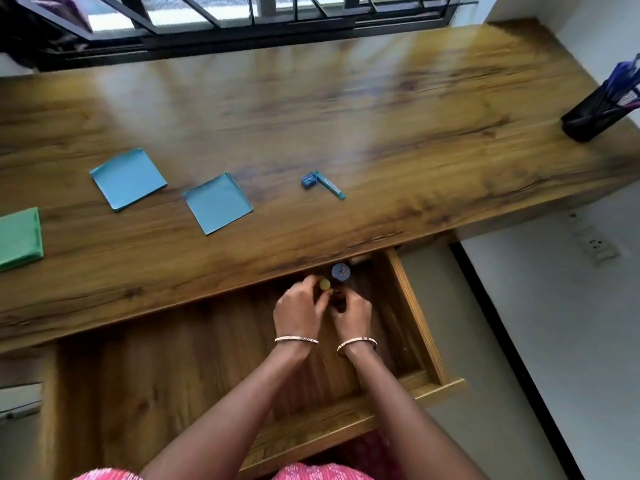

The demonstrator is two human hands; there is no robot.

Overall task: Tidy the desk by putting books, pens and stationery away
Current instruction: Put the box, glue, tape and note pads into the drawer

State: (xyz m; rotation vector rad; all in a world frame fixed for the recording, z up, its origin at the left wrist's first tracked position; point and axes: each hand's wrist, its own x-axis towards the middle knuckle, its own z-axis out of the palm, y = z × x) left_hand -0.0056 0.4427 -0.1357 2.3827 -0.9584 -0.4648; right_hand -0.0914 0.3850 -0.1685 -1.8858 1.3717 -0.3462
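Observation:
Both hands reach into the open wooden drawer (415, 317) under the desk's front edge. My left hand (298, 311) is closed around a small object with a round yellow end (324, 284). My right hand (353, 315) is curled beside it over something dark that I cannot make out. A small blue round-topped container (341, 271) stands in the drawer just beyond my fingers. On the desk (346, 116) lie two blue sticky-note pads (128, 178) (218, 202), a green pad (19, 239) at the left edge, a blue sharpener (309, 180) and a teal lead case (330, 186).
A black mesh pen holder (595, 112) with blue and purple pens stands at the desk's far right corner. A barred window (242, 15) runs along the back. A wall socket (595, 242) sits on the white wall below the desk at right.

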